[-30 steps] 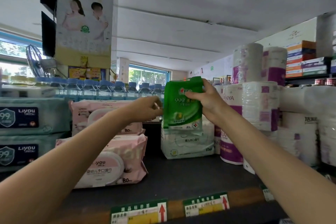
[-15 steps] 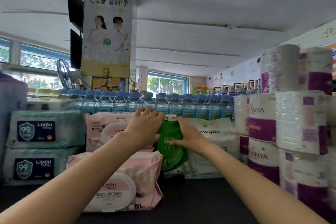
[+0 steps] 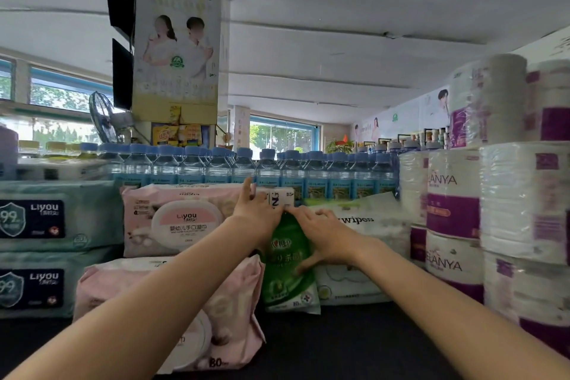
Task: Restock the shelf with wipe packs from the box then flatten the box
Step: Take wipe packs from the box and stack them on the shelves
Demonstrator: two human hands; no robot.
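A green wipe pack (image 3: 288, 265) stands upright on the dark shelf (image 3: 339, 339), wedged between the pink wipe packs (image 3: 185, 219) on its left and a white wipes pack (image 3: 367, 256) on its right. My right hand (image 3: 324, 237) grips the green pack, thumb on its front and fingers over its top edge. My left hand (image 3: 256, 213) rests at the end of the upper pink pack with the index finger raised, its fingertips touching the green pack's top. The box is out of view.
Teal Liyou wipe packs (image 3: 46, 219) are stacked at the left. Rows of blue-capped water bottles (image 3: 277, 170) stand behind the wipes. Wrapped toilet rolls (image 3: 456, 210) tower at the right. A second pink pack (image 3: 234, 302) lies in front, by my left forearm.
The green pack has come down from mid-air into the gap and now stands on the shelf. Both hands have closed in on its top, and my view has moved nearer.
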